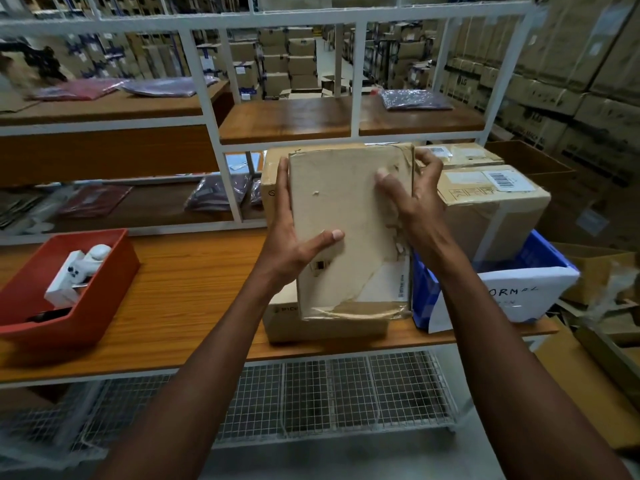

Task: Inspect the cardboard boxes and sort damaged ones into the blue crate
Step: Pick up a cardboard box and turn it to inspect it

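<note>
Cardboard, scuffed and torn, fills the space between both hands: a small box [346, 230] is held up above the counter [180, 299], its broad face turned toward the person. The left hand [294, 237] grips the box's left edge, fingers straight along the side and the thumb curled across the front face. The right hand [415, 199] clasps the upper right corner, thumb pressed on the front and fingers hooked round the edge, where the tape has peeled and the outer paper is ripped away down the right side. A small dent marks the face between the two thumbs.

Behind and beneath the held box, a larger box [287, 317] sits on the counter. Just right of the right wrist stands the blue crate [540, 251], a white paper sheet [519, 296] with handwriting draped over its front. A taped box with a barcode label [498, 202] rests in the crate, beyond the right hand. Well to the left of the left hand, a red tray [104, 299] holds white items [79, 268].
</note>
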The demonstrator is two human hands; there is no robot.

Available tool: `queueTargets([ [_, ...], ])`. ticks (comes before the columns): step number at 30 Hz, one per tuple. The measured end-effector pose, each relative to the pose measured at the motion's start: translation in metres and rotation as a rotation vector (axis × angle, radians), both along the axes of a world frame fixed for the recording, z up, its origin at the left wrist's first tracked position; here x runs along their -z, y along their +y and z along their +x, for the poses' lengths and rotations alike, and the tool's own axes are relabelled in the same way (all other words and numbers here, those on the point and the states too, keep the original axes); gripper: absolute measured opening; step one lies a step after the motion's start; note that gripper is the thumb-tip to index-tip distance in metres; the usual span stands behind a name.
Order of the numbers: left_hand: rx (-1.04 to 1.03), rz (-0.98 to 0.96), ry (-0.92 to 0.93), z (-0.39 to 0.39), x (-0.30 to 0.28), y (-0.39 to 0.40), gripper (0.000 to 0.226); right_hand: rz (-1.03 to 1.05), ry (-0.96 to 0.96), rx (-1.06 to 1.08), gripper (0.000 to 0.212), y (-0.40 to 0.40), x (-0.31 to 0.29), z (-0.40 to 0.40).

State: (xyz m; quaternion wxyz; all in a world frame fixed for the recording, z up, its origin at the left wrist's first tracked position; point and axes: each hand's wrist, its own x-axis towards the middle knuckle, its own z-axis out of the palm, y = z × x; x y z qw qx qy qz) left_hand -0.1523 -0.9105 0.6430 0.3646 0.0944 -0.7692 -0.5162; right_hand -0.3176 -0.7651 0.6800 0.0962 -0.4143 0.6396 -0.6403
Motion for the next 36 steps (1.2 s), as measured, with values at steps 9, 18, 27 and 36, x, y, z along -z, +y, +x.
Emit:
queueTargets([
  [9, -0.217, 0.083, 0.066, -0.007, -0.006, 0.002, 0.11, 0.107, 0.097, -0.162, 0.127, 0.007, 0.019, -0.001],
  [18, 0.064, 0.142, -0.063, -0.013, -0.015, -0.004, 0.118, 0.018, -0.086, 0.047, 0.093, 0.001, 0.019, -0.008],
  [27, 0.028, 0.18, 0.021, -0.01, -0.013, 0.003, 0.113, 0.082, -0.122, -0.145, 0.105, 0.01, 0.004, -0.008],
  [36, -0.084, 0.13, -0.011, -0.002, -0.01, -0.002, 0.108, 0.107, -0.056, -0.066, 0.112, 0.007, 0.015, 0.008],
])
